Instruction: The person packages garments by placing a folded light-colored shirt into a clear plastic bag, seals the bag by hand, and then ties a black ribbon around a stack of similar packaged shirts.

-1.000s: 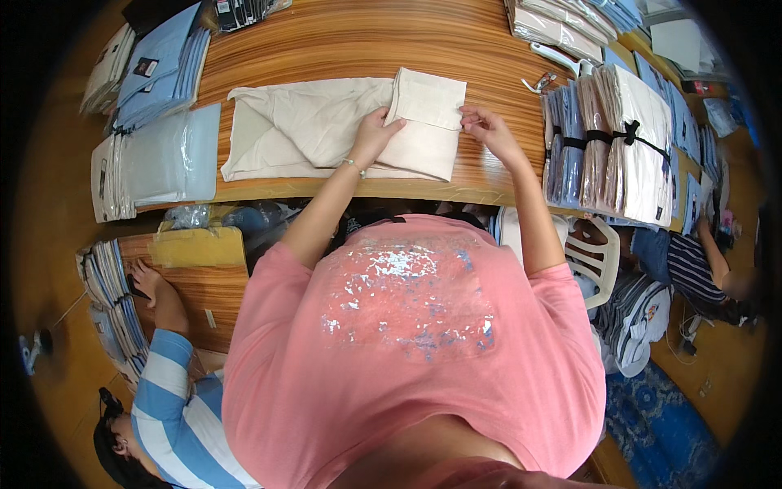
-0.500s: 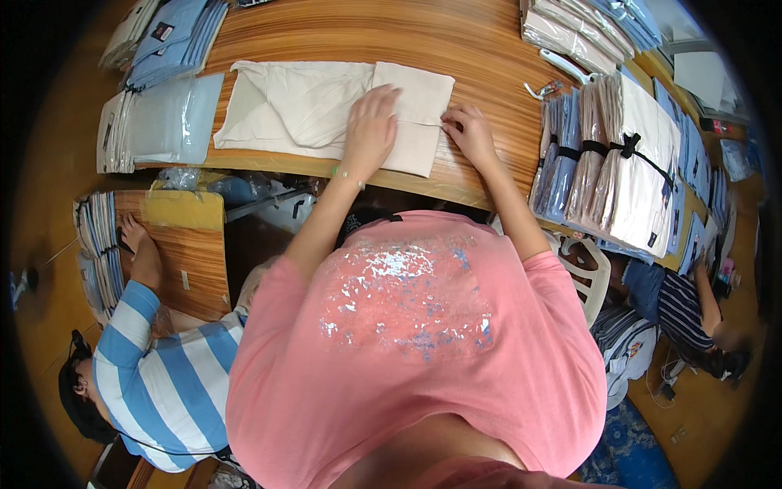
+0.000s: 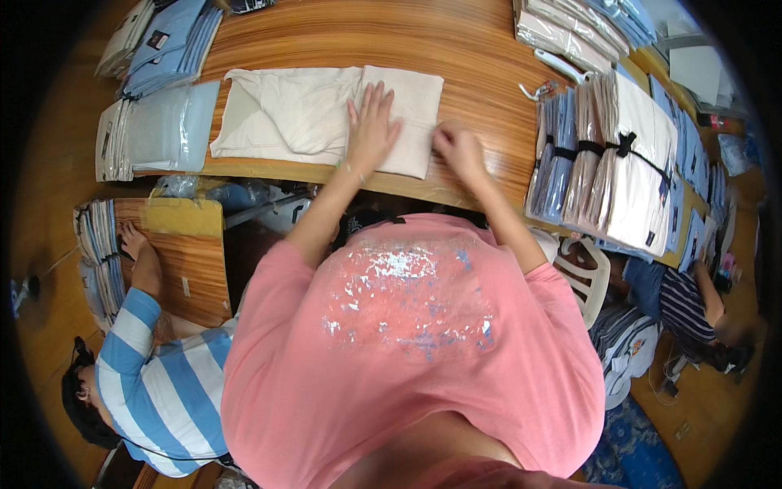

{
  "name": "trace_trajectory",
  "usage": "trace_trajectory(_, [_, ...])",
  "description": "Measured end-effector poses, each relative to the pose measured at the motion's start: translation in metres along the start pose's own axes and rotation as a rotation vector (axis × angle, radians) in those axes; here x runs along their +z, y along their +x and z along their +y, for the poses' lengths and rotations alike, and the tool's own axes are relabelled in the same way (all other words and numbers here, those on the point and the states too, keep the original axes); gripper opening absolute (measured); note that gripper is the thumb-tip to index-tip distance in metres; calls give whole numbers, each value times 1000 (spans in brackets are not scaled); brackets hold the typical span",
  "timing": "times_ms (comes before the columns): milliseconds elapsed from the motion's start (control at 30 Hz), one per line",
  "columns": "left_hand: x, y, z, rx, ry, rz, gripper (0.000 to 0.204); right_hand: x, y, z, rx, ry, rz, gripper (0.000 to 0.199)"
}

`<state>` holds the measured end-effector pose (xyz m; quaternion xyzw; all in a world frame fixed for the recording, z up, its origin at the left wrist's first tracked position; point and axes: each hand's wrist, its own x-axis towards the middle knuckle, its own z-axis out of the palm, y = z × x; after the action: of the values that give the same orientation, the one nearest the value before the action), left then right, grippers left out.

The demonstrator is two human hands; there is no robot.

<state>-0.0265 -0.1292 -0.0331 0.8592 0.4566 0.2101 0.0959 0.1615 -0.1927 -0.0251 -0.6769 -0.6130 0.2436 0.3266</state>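
Cloth (image 3: pixel 293 98) lies flat along the table's (image 3: pixel 366 33) near edge, folded at its right end. Left side's tight: bagged stack (image 3: pixel 175 130) just beside it. I see a wider gap on the right, up to the tied bundles (image 3: pixel 639 163). Upper-right stack (image 3: pixel 558 37) is cut off by the frame. Left hand (image 3: pixel 375 134): open, palm down on the folded end, hiding part of it. Right hand (image 3: pixel 462 152): curled, blurred, by the cloth's right edge; can't tell if it's gripping.

A cream cloth (image 3: pixel 314 118), its right end folded over, lies creased on the wood-grained table (image 3: pixel 358 33).
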Motion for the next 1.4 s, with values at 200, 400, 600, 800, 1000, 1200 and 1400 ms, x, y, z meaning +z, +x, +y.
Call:
trace_trajectory(200, [13,-63,56,-134,-103,-55,73,-4,65,39,-302,-225,253,30])
trace_trajectory(400, [7,-73,30,-76,-10,-102,55,-11,96,35,-449,-278,52,17])
trace_trajectory(600, [-84,-87,-11,-875,-1643,-211,38,-57,93,-42,-267,345,-453,12])
trace_trajectory(800, [-109,-31,-120,-900,-1533,158,52,35,177,-111,-66,383,-416,24])
trace_trajectory(1000, [-91,-48,-165,-699,-556,403,65,1,129,-220,-261,801,-471,26])
trace_trajectory(1200, [-81,-54,-155,-682,-733,422,57,-54,45,-319,-823,1063,-866,23])
trace_trajectory(1400, [-89,-39,-136,-647,-770,464,59,-56,35,-324,-877,1108,-841,22])
